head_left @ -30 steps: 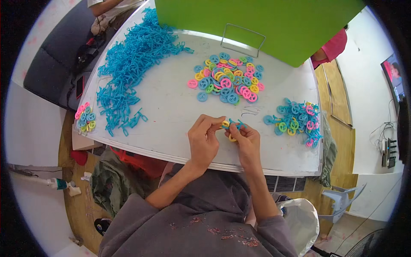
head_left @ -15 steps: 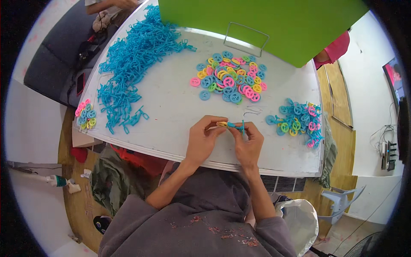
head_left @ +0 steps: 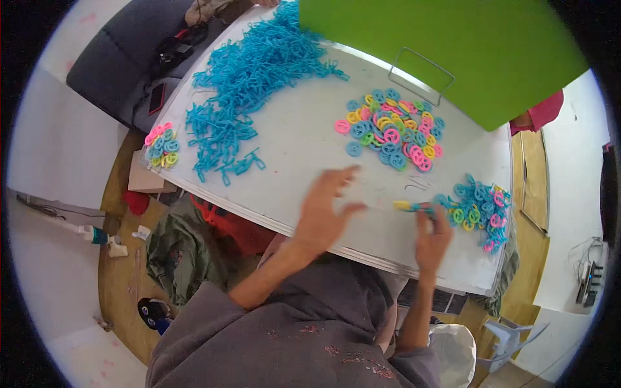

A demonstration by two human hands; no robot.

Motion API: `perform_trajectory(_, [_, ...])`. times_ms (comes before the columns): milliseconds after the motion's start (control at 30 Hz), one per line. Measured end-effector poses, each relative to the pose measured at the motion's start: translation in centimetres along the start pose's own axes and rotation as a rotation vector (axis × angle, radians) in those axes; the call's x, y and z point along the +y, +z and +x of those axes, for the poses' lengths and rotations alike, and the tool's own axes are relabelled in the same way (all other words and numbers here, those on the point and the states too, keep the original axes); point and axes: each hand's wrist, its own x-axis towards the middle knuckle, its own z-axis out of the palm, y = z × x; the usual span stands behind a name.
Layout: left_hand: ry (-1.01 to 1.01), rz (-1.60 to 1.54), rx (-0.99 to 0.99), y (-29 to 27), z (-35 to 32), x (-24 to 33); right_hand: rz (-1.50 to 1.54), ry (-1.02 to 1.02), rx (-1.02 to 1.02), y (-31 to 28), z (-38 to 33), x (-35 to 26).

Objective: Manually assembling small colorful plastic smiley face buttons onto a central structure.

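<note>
My right hand [head_left: 433,242] pinches a small yellow plastic wheel [head_left: 402,205] joined to a blue plastic clip, just left of a heap of wheels fitted with blue clips [head_left: 475,210]. My left hand [head_left: 323,210] hovers over the near part of the white table [head_left: 304,139], its fingers apart and nothing in them; it is slightly blurred. Beyond the hands lies a pile of loose wheels [head_left: 394,132] in blue, pink, yellow and green. A large mound of blue plastic clips [head_left: 259,64] spreads over the far left of the table.
A small group of coloured wheels [head_left: 162,145] sits at the table's left corner. Bent metal wires [head_left: 417,185] lie before the loose wheels. A large green panel [head_left: 446,52] stands at the back, with a thin wire frame before it. A dark sofa [head_left: 123,64] is at the left.
My hands have come apart. The right moved rightward with the yellow wheel and blue clip toward the heap; the left let go and opened. The whole view has shifted.
</note>
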Motion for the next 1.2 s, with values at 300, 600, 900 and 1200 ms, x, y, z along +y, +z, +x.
perform_trajectory(300, [0.066,0.939,0.409,-10.8,1.8,-6.4,-0.415,0.152,0.085,-8.7,5.0,5.5])
perform_trajectory(600, [0.087,0.742,0.255,-9.1,3.3,-6.4,-0.473,-0.067,0.532,-3.9,3.5,-0.6])
perform_trajectory(900, [0.039,0.766,0.177,-10.1,3.4,-6.6,0.053,-0.191,0.019,3.4,1.3,-4.8])
perform_trajectory(1200, [-0.105,0.011,-0.114,-3.9,2.6,-0.3,0.282,-0.045,-0.234,8.5,0.1,-8.2])
